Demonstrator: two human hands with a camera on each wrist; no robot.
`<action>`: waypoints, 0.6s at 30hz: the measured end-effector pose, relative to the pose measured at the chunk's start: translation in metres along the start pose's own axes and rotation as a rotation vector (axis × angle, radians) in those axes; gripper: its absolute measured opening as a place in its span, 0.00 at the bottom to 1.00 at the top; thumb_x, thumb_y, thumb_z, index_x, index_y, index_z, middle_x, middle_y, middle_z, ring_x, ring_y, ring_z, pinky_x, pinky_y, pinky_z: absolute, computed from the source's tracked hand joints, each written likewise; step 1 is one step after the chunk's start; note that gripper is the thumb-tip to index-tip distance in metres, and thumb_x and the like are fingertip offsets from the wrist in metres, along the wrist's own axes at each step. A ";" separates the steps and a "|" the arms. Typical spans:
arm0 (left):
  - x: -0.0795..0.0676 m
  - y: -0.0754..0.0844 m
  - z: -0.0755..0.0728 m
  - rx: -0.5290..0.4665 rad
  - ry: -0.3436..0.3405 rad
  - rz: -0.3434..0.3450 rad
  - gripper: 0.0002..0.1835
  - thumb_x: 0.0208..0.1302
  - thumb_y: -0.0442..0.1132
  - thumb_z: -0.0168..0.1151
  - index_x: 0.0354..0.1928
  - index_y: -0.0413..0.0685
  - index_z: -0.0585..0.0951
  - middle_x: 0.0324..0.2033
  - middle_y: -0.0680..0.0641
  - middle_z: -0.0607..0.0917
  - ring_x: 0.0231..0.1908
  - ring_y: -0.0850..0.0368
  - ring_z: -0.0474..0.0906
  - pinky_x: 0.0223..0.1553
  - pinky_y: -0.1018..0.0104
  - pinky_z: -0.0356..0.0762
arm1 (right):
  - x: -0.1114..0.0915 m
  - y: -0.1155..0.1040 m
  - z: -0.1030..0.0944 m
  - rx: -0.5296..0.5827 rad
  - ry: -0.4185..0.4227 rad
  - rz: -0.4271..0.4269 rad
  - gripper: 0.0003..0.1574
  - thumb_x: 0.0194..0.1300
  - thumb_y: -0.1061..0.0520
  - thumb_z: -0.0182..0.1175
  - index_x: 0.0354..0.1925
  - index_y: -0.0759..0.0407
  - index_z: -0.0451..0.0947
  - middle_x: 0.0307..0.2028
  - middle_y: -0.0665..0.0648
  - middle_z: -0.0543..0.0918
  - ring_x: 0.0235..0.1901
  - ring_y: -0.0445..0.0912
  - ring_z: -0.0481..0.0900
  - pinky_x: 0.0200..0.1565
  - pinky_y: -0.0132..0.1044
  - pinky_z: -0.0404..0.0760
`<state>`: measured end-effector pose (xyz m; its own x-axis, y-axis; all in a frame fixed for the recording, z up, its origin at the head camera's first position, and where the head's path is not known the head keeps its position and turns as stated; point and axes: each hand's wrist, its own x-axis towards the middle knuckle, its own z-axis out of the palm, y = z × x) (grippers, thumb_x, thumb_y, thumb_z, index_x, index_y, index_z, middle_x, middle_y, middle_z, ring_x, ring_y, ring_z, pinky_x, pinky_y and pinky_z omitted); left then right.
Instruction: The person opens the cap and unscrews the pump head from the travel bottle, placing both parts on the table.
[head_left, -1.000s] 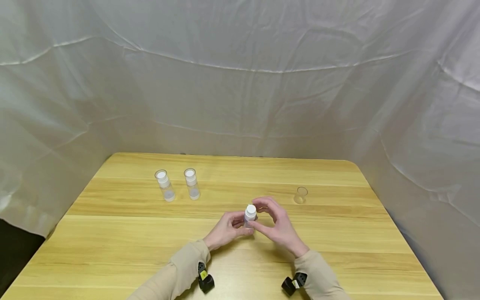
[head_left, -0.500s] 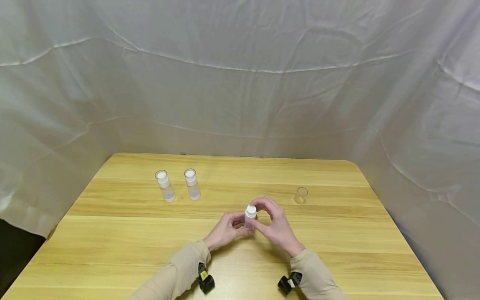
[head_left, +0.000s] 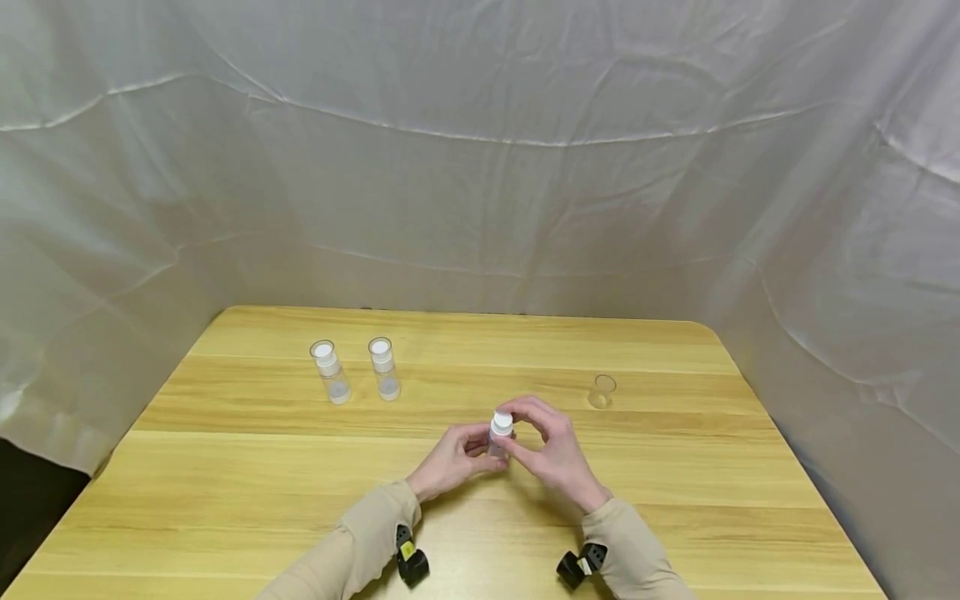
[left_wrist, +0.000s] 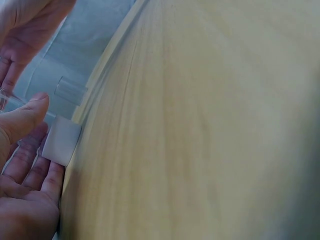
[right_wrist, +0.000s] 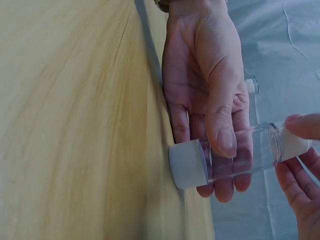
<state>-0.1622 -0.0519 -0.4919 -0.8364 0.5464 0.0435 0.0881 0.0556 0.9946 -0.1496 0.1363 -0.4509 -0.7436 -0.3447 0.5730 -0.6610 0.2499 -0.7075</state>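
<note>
Near the front middle of the table, an upright pump bottle (head_left: pixel 502 427) has a clear body, a white base (right_wrist: pixel 189 164) and a white top (right_wrist: pixel 294 143). My left hand (head_left: pixel 450 461) holds its clear body, thumb on one side and fingers behind, as the right wrist view shows. My right hand (head_left: pixel 555 457) pinches the white top between thumb and fingers. In the left wrist view, the base (left_wrist: pixel 62 141) is right at the tabletop, and the right hand (left_wrist: pixel 35 45) overlaps the upper part.
Two similar bottles, one (head_left: pixel 331 372) beside another (head_left: pixel 385 368), stand upright at the back left with clear caps over white tops. A loose clear cap (head_left: pixel 602 392) stands right of my right hand. Grey fabric (head_left: pixel 480 192) hangs round the wooden table (head_left: pixel 262 500).
My right hand has shifted slightly left, its fingertips moving further over the white top. My left hand and the bottle stay in place.
</note>
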 end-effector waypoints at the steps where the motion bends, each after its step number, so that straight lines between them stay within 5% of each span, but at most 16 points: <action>1: 0.000 0.000 0.000 -0.002 0.000 0.001 0.27 0.64 0.30 0.67 0.64 0.33 0.74 0.63 0.33 0.78 0.66 0.36 0.74 0.72 0.46 0.70 | 0.000 0.000 0.000 0.000 -0.008 -0.006 0.25 0.55 0.71 0.71 0.52 0.66 0.80 0.46 0.63 0.85 0.48 0.43 0.82 0.60 0.32 0.83; 10: 0.000 0.000 -0.001 -0.012 -0.007 0.020 0.26 0.65 0.31 0.66 0.64 0.32 0.74 0.62 0.32 0.79 0.65 0.36 0.75 0.72 0.53 0.72 | -0.003 0.005 0.005 -0.082 0.012 -0.033 0.35 0.53 0.65 0.75 0.59 0.64 0.76 0.52 0.61 0.83 0.49 0.48 0.81 0.56 0.37 0.84; 18: 0.000 0.001 -0.001 0.009 -0.005 0.021 0.26 0.64 0.30 0.67 0.63 0.33 0.75 0.62 0.33 0.79 0.65 0.38 0.75 0.71 0.56 0.73 | 0.000 0.000 0.008 -0.122 0.076 -0.058 0.27 0.52 0.67 0.75 0.51 0.61 0.78 0.44 0.57 0.83 0.43 0.48 0.81 0.50 0.35 0.85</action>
<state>-0.1625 -0.0527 -0.4912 -0.8317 0.5516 0.0635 0.1102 0.0520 0.9925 -0.1490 0.1294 -0.4545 -0.7064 -0.2931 0.6443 -0.7068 0.3411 -0.6198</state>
